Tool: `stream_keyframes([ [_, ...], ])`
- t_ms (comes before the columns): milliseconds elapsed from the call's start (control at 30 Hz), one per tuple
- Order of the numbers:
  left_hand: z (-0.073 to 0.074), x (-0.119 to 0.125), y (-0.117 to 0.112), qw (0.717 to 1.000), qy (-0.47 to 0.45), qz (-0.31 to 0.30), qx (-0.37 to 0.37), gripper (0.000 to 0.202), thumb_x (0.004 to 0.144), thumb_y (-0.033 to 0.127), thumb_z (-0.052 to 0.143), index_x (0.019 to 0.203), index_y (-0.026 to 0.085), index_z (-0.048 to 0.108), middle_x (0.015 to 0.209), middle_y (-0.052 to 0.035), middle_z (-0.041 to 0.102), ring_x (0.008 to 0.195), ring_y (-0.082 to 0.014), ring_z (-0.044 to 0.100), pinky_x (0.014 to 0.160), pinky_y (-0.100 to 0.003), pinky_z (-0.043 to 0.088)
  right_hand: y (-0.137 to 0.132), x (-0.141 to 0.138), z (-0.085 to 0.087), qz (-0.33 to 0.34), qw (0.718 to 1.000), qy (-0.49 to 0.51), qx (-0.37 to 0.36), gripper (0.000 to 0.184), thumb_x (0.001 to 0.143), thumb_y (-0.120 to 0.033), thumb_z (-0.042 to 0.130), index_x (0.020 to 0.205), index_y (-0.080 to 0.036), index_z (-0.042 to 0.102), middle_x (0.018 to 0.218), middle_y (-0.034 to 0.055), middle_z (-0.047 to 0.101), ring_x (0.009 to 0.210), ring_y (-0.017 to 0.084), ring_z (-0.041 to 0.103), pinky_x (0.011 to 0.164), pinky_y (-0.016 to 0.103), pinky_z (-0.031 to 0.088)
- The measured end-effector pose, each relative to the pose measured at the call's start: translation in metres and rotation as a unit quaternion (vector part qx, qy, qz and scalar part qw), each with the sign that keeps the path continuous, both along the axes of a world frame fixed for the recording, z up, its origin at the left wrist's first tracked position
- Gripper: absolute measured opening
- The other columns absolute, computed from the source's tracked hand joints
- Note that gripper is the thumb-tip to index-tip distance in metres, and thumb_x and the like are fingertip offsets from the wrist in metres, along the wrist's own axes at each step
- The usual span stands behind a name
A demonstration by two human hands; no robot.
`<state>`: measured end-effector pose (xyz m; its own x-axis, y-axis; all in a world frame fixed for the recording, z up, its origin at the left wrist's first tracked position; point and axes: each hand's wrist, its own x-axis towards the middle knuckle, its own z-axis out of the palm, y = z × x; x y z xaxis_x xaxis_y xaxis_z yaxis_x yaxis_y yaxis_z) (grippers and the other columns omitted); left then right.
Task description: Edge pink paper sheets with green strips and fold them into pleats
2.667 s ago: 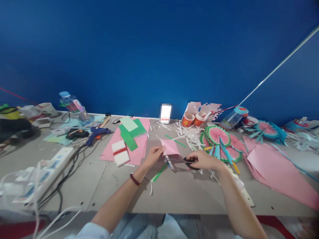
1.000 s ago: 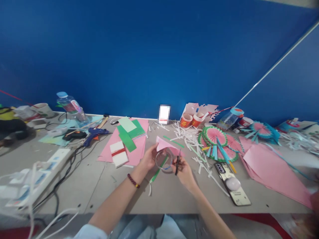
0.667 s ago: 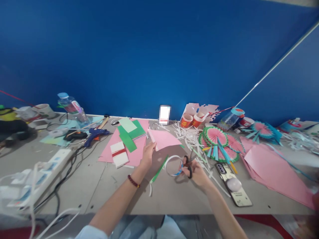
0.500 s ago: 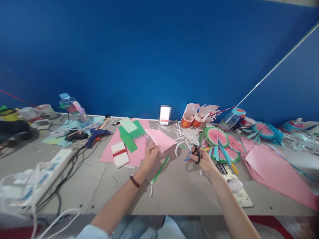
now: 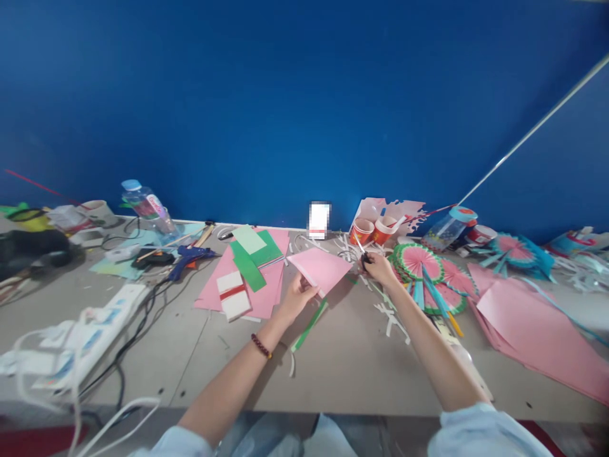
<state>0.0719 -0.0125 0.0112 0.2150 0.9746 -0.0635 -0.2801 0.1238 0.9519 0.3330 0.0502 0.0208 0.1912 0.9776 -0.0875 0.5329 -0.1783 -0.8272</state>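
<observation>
A pink sheet of paper (image 5: 323, 268) is pinched at its lower left edge by my left hand (image 5: 301, 297), which holds it tilted above the table. My right hand (image 5: 379, 268) is closed round the dark handles of a pair of scissors (image 5: 361, 249), whose blades point up toward the red paper cups (image 5: 362, 230). White paper strips (image 5: 391, 320) lie scattered around that hand. Beneath my left hand, a thin green strip (image 5: 310, 325) rests on the grey table. The fan-shaped watermelon paper crafts (image 5: 421, 263) lie just right of my right hand.
Pink, green and pale sheets (image 5: 266, 279) form a pile on the left, with a white bundle (image 5: 234, 296) on top. Farther left are a blue glue gun (image 5: 190, 257), a bottle (image 5: 148, 206) and a cabled power strip (image 5: 102, 330). More pink paper (image 5: 533, 324) lies right.
My right hand has moved forward with the scissors, toward the cups. A curled white strip that hung beside it is gone from there, and white strips now show beside my right forearm.
</observation>
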Motion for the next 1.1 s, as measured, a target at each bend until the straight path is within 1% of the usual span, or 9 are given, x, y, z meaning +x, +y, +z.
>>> stream_keyframes([
  [100, 0.006, 0.001, -0.004, 0.999, -0.018, -0.035, 0.007, 0.059, 0.063, 0.032, 0.077, 0.114, 0.02, 0.049, 0.089, -0.0031, 0.065, 0.062, -0.0129, 0.062, 0.05, -0.021, 0.045, -0.002, 0.003, 0.004, 0.013, 0.988, -0.155, 0.015, 0.022, 0.078, -0.036, 0.053, 0.079, -0.018, 0.066, 0.073, 0.0027, 0.069, 0.062, 0.018, 0.064, 0.053, 0.023, 0.044],
  [233, 0.006, 0.001, -0.005, 0.998, -0.001, -0.049, 0.026, 0.06, 0.068, 0.034, 0.075, 0.118, 0.021, 0.043, 0.083, -0.0013, 0.063, 0.06, -0.0135, 0.063, 0.052, -0.022, 0.047, -0.009, 0.0, 0.012, 0.035, 0.903, -0.427, 0.015, 0.026, 0.085, -0.04, 0.052, 0.085, -0.021, 0.07, 0.083, 0.0066, 0.072, 0.08, 0.022, 0.066, 0.062, 0.025, 0.042],
  [300, 0.005, 0.001, -0.005, 0.998, 0.004, -0.047, 0.032, 0.061, 0.069, 0.035, 0.074, 0.119, 0.021, 0.041, 0.082, -0.0014, 0.062, 0.06, -0.0143, 0.064, 0.051, -0.022, 0.046, -0.011, -0.006, 0.016, 0.063, 0.865, -0.497, -0.003, 0.025, 0.087, -0.036, 0.052, 0.093, -0.019, 0.07, 0.089, 0.0103, 0.072, 0.086, 0.023, 0.066, 0.066, 0.027, 0.043],
  [367, 0.005, 0.001, -0.004, 0.998, 0.003, -0.047, 0.033, 0.061, 0.068, 0.036, 0.075, 0.117, 0.021, 0.041, 0.084, -0.0021, 0.063, 0.06, -0.0148, 0.064, 0.051, -0.023, 0.047, -0.012, -0.011, 0.02, 0.081, 0.85, -0.52, -0.031, 0.025, 0.088, -0.032, 0.052, 0.097, -0.016, 0.069, 0.094, 0.0136, 0.071, 0.089, 0.025, 0.066, 0.069, 0.028, 0.043],
  [500, 0.003, 0.003, -0.004, 0.999, 0.0, -0.044, 0.03, 0.061, 0.067, 0.038, 0.076, 0.113, 0.02, 0.041, 0.087, -0.0035, 0.064, 0.059, -0.0151, 0.064, 0.052, -0.025, 0.049, -0.01, -0.019, 0.029, 0.07, 0.854, -0.512, -0.064, 0.021, 0.087, -0.026, 0.056, 0.096, -0.012, 0.07, 0.097, 0.0173, 0.07, 0.09, 0.026, 0.066, 0.07, 0.028, 0.044],
  [667, -0.001, 0.004, -0.004, 0.998, 0.0, -0.047, 0.047, 0.061, 0.07, 0.038, 0.074, 0.116, 0.021, 0.037, 0.09, -0.0037, 0.063, 0.06, -0.0152, 0.065, 0.053, -0.026, 0.05, -0.004, -0.027, 0.037, 0.063, 0.862, -0.501, -0.047, 0.023, 0.086, -0.026, 0.059, 0.102, -0.012, 0.067, 0.103, 0.0168, 0.069, 0.094, 0.025, 0.065, 0.073, 0.027, 0.045],
  [867, -0.005, 0.003, -0.003, 0.998, -0.006, -0.041, 0.056, 0.065, 0.072, 0.037, 0.072, 0.122, 0.021, 0.034, 0.089, -0.0035, 0.062, 0.061, -0.0152, 0.065, 0.053, -0.025, 0.051, 0.006, -0.036, 0.036, 0.08, 0.864, -0.495, -0.041, 0.018, 0.08, -0.021, 0.064, 0.09, -0.007, 0.071, 0.101, 0.0225, 0.068, 0.099, 0.03, 0.063, 0.076, 0.03, 0.045],
  [967, -0.007, 0.003, -0.002, 0.998, -0.024, -0.038, 0.051, 0.071, 0.071, 0.036, 0.073, 0.128, 0.022, 0.032, 0.091, -0.0035, 0.061, 0.064, -0.0146, 0.064, 0.054, -0.025, 0.051, 0.014, -0.033, 0.03, 0.09, 0.876, -0.47, -0.051, 0.02, 0.079, -0.024, 0.066, 0.089, -0.008, 0.072, 0.096, 0.0195, 0.069, 0.09, 0.026, 0.065, 0.069, 0.026, 0.044],
  [1100, -0.009, 0.005, -0.001, 0.996, -0.044, -0.024, 0.068, 0.075, 0.069, 0.031, 0.076, 0.132, 0.024, 0.034, 0.099, -0.0047, 0.062, 0.076, -0.0148, 0.062, 0.065, -0.027, 0.053, 0.023, -0.024, 0.019, 0.103, 0.895, -0.428, -0.07, 0.022, 0.073, -0.031, 0.072, 0.075, -0.01, 0.072, 0.075, 0.0104, 0.069, 0.068, 0.018, 0.063, 0.056, 0.022, 0.039],
])
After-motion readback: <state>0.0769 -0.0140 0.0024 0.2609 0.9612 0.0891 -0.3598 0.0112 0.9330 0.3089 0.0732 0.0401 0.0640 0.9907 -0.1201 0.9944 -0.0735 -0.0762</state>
